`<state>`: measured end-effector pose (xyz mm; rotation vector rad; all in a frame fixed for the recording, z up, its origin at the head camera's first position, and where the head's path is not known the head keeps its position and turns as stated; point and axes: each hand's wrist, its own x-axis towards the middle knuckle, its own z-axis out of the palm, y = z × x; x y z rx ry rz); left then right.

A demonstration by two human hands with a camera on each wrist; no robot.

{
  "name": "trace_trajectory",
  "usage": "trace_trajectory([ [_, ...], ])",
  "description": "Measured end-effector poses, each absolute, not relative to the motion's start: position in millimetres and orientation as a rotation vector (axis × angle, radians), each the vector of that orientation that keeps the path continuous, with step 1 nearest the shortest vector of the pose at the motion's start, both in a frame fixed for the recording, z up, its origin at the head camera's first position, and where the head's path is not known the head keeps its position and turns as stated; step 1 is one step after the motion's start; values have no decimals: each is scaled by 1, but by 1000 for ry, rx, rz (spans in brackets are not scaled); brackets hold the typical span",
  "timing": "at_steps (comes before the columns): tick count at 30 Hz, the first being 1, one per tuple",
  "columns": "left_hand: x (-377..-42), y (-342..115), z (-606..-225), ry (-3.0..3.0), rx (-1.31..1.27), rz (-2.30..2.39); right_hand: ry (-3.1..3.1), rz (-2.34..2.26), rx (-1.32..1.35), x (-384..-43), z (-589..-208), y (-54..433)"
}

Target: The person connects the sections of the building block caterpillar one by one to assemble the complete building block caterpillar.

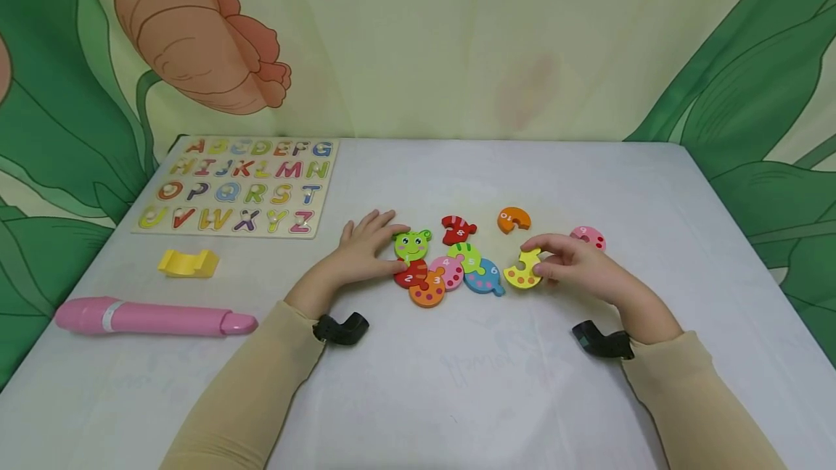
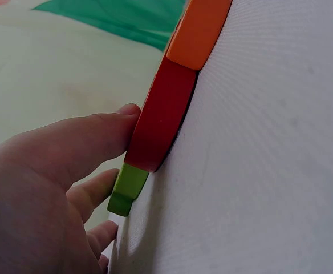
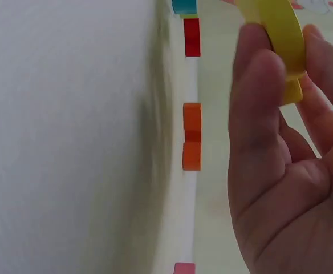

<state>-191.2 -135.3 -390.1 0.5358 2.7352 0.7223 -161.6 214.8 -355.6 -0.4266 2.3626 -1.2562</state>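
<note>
Joined caterpillar puzzle pieces lie mid-table: a green smiling head [image 1: 411,246], red piece 2 [image 1: 409,275], orange piece 3 [image 1: 427,291], pink piece 4 [image 1: 451,273], green piece 5 [image 1: 467,255] and blue piece 6 [image 1: 484,280]. Spread over the left end, my left hand [image 1: 358,252] touches the red piece with its thumb and reaches the green head with its index finger. My right hand [image 1: 581,267] pinches a yellow dotted puzzle piece [image 1: 522,275] between thumb and fingers, just right of the blue one. In the right wrist view the yellow piece [image 3: 286,40] is off the table.
Loose puzzle pieces lie behind: red piece 8 [image 1: 459,230], orange piece 10 [image 1: 514,219] and pink piece 9 [image 1: 590,236]. At the left are an alphabet board [image 1: 238,191], a yellow block [image 1: 188,264] and a pink pen-shaped object [image 1: 157,317].
</note>
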Motion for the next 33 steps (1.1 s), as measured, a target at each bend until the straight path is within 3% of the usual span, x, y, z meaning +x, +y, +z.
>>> trace_trajectory([
  [33, -191, -136, -389, 2732, 538, 722, 2432, -907, -591, -154, -368, 194],
])
